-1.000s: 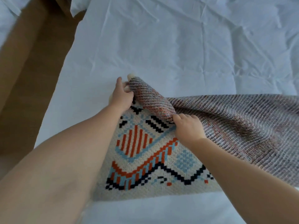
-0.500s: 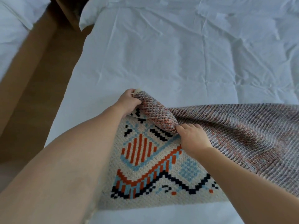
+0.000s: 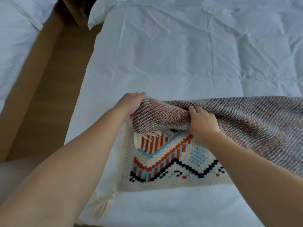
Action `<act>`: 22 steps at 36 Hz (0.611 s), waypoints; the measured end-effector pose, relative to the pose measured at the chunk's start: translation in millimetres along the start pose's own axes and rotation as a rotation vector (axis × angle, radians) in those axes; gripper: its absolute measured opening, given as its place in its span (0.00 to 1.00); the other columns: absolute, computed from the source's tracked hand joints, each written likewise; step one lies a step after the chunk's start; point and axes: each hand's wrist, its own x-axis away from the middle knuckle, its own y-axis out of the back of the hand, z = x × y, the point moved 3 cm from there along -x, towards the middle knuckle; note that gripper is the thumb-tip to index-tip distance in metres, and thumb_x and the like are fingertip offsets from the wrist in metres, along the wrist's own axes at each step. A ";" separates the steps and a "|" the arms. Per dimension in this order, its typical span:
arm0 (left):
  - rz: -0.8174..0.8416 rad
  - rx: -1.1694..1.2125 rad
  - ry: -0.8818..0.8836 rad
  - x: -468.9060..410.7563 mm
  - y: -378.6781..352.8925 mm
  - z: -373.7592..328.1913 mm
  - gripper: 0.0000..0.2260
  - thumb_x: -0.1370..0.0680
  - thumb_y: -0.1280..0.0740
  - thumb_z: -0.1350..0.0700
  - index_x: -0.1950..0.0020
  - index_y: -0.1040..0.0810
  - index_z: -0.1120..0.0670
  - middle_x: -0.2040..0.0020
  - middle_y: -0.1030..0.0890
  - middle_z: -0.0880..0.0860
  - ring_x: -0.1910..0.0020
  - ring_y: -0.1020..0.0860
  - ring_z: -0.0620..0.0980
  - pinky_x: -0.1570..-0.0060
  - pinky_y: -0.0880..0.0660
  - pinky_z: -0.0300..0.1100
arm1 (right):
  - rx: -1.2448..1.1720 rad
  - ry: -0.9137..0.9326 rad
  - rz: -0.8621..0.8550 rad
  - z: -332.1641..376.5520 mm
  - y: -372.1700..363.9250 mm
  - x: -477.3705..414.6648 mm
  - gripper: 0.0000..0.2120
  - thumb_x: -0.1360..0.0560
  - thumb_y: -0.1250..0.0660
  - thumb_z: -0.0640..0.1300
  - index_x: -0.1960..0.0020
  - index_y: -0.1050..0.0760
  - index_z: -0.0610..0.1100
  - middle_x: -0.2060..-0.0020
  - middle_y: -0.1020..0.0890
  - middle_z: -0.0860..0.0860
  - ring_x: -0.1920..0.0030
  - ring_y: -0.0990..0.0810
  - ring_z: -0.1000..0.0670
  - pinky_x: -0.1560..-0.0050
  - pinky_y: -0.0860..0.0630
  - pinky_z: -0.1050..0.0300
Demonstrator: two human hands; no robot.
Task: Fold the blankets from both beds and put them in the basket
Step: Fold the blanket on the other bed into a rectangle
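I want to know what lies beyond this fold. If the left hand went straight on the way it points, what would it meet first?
Probably only the bare white sheet; the left hand points up the bed past the blanket.

Two bare forearms enter from the bottom of the view, the left one from about 7 o'clock and the right one from about 4 o'clock. No sleeve reaches either arm as far as the frame shows; both are uncovered from elbow region to wrist. The left hand [image 3: 131, 105] and the right hand [image 3: 202, 123] carry no ring, watch, bracelet or glove. The fingers [image 3: 194, 110] are short, with trimmed, unpainted nails.
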 end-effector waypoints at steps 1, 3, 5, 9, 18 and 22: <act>0.053 0.076 0.027 3.2 -1.5 3.9 0.17 0.20 0.37 0.48 0.39 0.24 0.59 0.46 0.18 0.56 0.48 0.19 0.53 0.44 0.24 0.46 | 0.002 0.003 -0.011 3.7 -0.7 2.5 0.29 0.25 0.40 0.41 0.25 0.44 0.44 0.35 0.29 0.43 0.40 0.26 0.42 0.42 0.28 0.48; 0.166 0.176 0.061 8.4 -7.4 17.5 0.19 0.20 0.37 0.49 0.35 0.27 0.60 0.46 0.17 0.58 0.48 0.18 0.55 0.43 0.24 0.49 | -0.019 0.017 -0.021 13.5 -5.6 8.0 0.30 0.24 0.42 0.41 0.24 0.47 0.44 0.33 0.31 0.42 0.38 0.27 0.41 0.43 0.27 0.47; 0.234 0.206 0.047 13.7 -12.2 34.8 0.30 0.27 0.28 0.47 0.30 0.32 0.59 0.40 0.20 0.59 0.40 0.21 0.55 0.38 0.26 0.53 | -0.065 0.039 -0.001 25.2 -12.3 13.1 0.29 0.22 0.44 0.42 0.23 0.51 0.44 0.30 0.34 0.42 0.35 0.29 0.40 0.42 0.27 0.45; 0.340 -0.032 -0.080 23.4 -21.0 78.3 0.49 0.35 0.22 0.49 0.22 0.49 0.45 0.26 0.36 0.56 0.28 0.35 0.57 0.30 0.37 0.60 | -0.044 0.075 0.051 45.3 -29.4 23.5 0.30 0.20 0.46 0.42 0.22 0.52 0.44 0.25 0.41 0.42 0.27 0.39 0.40 0.32 0.34 0.44; 0.027 -0.081 -0.102 35.0 -11.3 116.8 0.20 0.22 0.36 0.48 0.32 0.31 0.52 0.42 0.21 0.51 0.45 0.21 0.50 0.41 0.25 0.51 | 0.007 0.464 -0.049 84.7 -54.5 52.7 0.37 0.26 0.35 0.60 0.24 0.41 0.43 0.30 0.33 0.42 0.31 0.32 0.40 0.33 0.34 0.42; -0.079 0.157 -0.024 34.9 4.2 127.9 0.32 0.35 0.30 0.38 0.33 0.39 0.32 0.30 0.29 0.55 0.37 0.24 0.57 0.40 0.26 0.60 | -0.026 0.370 -0.050 109.2 -50.9 51.8 0.47 0.30 0.33 0.65 0.22 0.48 0.42 0.26 0.37 0.40 0.28 0.36 0.39 0.30 0.38 0.40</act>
